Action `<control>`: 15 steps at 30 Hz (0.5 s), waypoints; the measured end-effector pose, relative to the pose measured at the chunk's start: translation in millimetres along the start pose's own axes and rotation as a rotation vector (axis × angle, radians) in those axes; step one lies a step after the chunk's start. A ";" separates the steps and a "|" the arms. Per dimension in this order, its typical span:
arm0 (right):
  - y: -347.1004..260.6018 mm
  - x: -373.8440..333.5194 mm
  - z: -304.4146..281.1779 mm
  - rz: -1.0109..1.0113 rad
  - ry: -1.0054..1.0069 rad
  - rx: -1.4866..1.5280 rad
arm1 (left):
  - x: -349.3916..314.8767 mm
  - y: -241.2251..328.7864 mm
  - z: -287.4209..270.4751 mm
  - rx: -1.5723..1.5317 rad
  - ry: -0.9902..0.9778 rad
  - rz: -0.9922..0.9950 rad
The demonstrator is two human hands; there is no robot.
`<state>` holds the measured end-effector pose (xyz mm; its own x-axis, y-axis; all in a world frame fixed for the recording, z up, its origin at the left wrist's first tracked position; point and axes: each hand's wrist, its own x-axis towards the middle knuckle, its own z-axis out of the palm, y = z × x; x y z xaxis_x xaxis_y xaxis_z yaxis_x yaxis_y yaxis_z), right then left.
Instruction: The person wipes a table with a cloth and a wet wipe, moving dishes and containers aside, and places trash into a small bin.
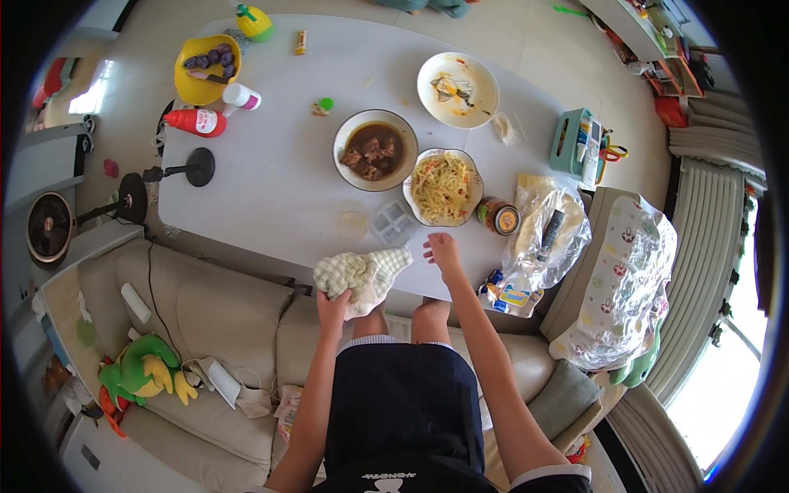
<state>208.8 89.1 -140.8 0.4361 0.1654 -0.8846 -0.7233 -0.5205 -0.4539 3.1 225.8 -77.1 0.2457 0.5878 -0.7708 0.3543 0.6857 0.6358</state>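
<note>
My left hand (333, 306) is closed around a bunched green-and-white checked cloth (362, 275), held at the table's near edge. Part of the cloth hangs loose toward the right. Just right of it, my right hand (444, 250) hovers by the same edge, fingers loosely curled and apart with nothing visible in them. Beyond that hand is a scalloped plate of shredded food (441, 187). A clear compartment tray (393, 223) lies between this plate and the cloth. Farther back stands a bowl of meat in brown broth (375, 150).
A lidded jar (499, 215), bagged flatbread (546, 222) and a snack packet (511, 296) lie to the right. At the far side is a sauce-stained plate (458, 90). A yellow fruit bowl (194, 89) and red bottle (196, 122) are at left. A sofa (197, 287) is behind the table edge.
</note>
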 end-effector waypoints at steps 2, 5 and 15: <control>-14.3 3.5 22.5 -0.204 0.144 -0.149 | 8.4 4.8 -21.4 0.055 -0.020 0.117; -15.2 14.0 28.3 -0.327 0.118 -0.444 | 16.4 15.3 -39.7 -0.007 -0.042 0.100; 75.4 31.9 80.7 -0.330 0.694 -0.741 | 21.1 17.6 -70.2 0.013 -0.028 0.106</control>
<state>125.0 122.7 -211.9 0.9292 -0.0004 -0.3696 -0.1097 -0.9553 -0.2746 -48.9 280.4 -79.4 0.3078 0.6442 -0.7002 0.3366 0.6146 0.7134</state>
